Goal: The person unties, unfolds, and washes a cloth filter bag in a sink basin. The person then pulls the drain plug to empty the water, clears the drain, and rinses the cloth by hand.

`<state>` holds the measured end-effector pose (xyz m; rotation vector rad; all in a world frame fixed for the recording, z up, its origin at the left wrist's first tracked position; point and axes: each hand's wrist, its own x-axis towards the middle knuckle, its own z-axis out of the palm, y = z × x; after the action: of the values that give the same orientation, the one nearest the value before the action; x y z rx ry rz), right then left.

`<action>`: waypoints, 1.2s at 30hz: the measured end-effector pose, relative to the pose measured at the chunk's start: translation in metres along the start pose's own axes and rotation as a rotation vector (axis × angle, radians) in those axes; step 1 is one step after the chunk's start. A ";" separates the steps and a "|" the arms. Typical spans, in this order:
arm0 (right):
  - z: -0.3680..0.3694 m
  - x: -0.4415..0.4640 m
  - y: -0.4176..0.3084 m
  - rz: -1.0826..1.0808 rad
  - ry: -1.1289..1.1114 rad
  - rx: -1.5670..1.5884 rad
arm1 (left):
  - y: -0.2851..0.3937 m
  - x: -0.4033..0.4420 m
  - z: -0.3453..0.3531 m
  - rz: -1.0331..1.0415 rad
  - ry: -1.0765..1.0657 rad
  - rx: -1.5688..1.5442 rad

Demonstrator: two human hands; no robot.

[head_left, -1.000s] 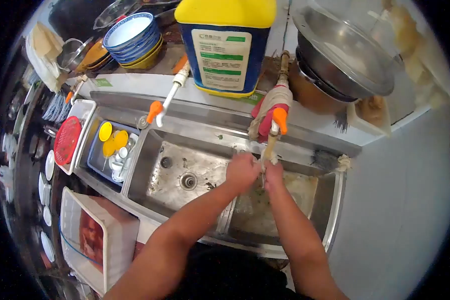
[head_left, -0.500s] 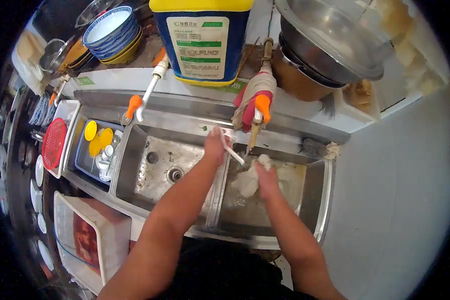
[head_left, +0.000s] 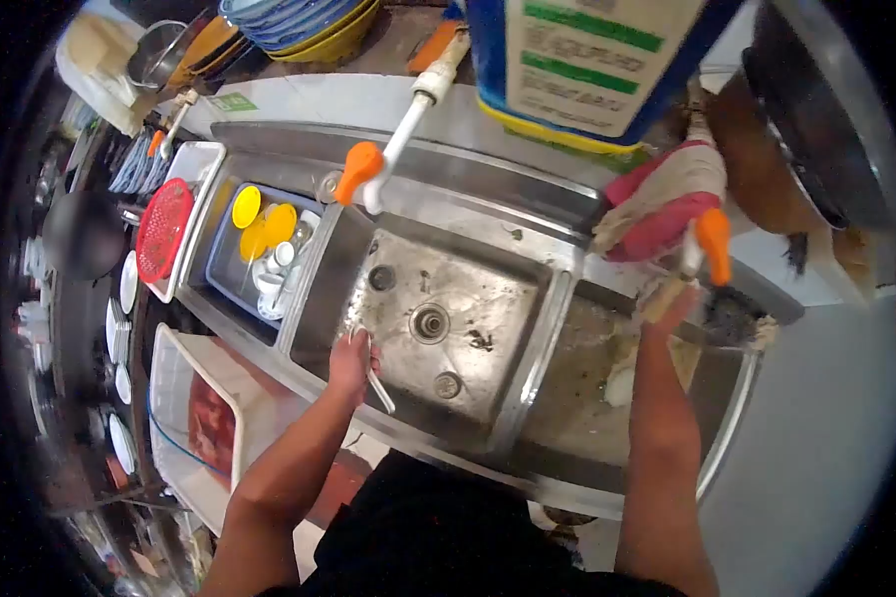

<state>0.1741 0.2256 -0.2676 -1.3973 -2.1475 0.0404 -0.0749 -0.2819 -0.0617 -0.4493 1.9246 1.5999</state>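
Observation:
My left hand is closed around a slim white utensil, spoon-like, above the front left part of the middle sink basin. Its other end is hidden by my fingers. My right hand is at the tan spout end below the orange-handled tap, over the right basin. Its fingers are blurred and overlap the spout, so their grip does not show clearly. A whitish object lies in the cloudy water of that basin, partly behind my right forearm.
A blue-grey tub holds yellow and white dishes in the left basin. Next to it sits a red basket. Another tap, a large blue jug and stacked bowls line the back. A white bin stands front left.
My left hand has moved left and toward me with the white utensil, from the divider to the front of the middle basin. My right hand has left the white cloth and moved up to the tap.

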 end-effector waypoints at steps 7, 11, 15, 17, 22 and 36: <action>-0.016 -0.064 -0.274 -0.064 -0.303 0.158 | -0.013 0.046 -0.053 -0.160 -0.117 0.145; 0.012 -0.090 -0.356 -0.214 -0.265 0.213 | -0.007 0.055 -0.085 -0.171 -0.167 0.166; 0.025 -0.102 -0.409 -0.661 -0.399 0.509 | -0.015 0.074 -0.131 -0.162 -0.197 0.157; 0.004 -0.088 -0.427 -0.744 -0.676 0.554 | -0.004 0.077 -0.144 -0.166 -0.190 0.182; 0.026 -0.080 -0.496 -0.598 -0.328 0.464 | -0.009 0.085 -0.170 -0.175 -0.140 0.122; -0.151 -0.237 -0.376 -0.513 -0.973 0.231 | 0.011 0.074 -0.164 -0.096 -0.233 0.170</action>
<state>0.0022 -0.1869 -0.1253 -0.6849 -3.0779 0.8951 -0.1746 -0.4306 -0.0827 -0.2678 1.8149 1.3502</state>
